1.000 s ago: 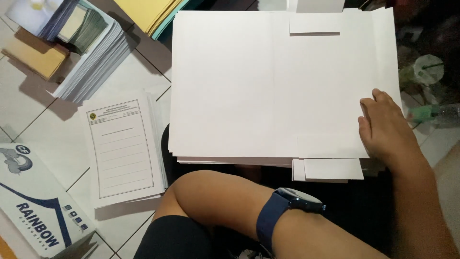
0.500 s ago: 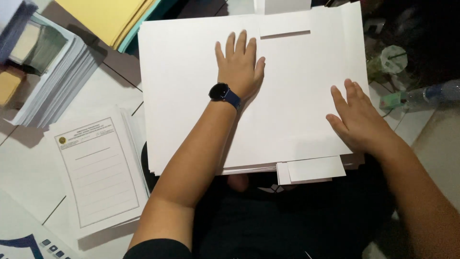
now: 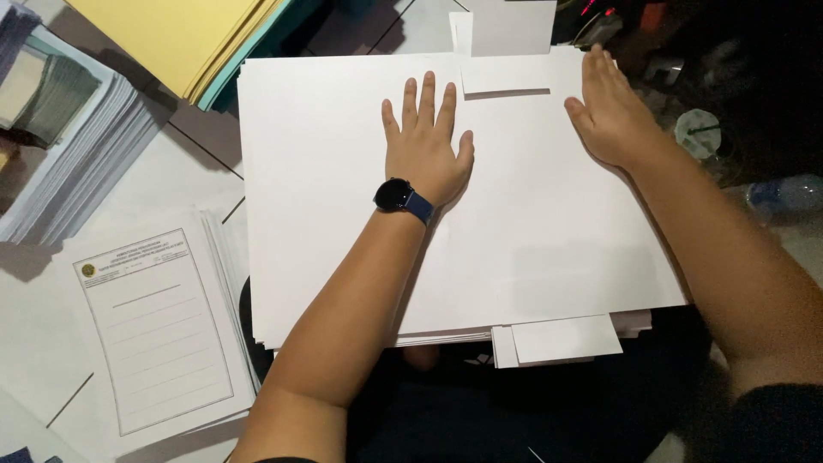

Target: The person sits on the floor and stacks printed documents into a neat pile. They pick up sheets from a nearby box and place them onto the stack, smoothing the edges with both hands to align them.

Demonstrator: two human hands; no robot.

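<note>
Pale floor tiles (image 3: 171,171) carry printed form stacks (image 3: 163,330) and yellow folders (image 3: 184,34). Both hands lie flat, fingers spread, on a large white paper stack (image 3: 531,231): left hand (image 3: 426,146) centre, right hand (image 3: 610,116) near its far edge

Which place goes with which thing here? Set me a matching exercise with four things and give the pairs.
Things:
1. left hand
2. right hand
3. yellow sheets
4. printed form stack

Places:
A. top left, beyond the white paper
B. flat on the middle of the big white sheets
C. lower left, on the tiled floor
D. at the white sheets' far right edge

Pairs: 1-B, 2-D, 3-A, 4-C
</note>
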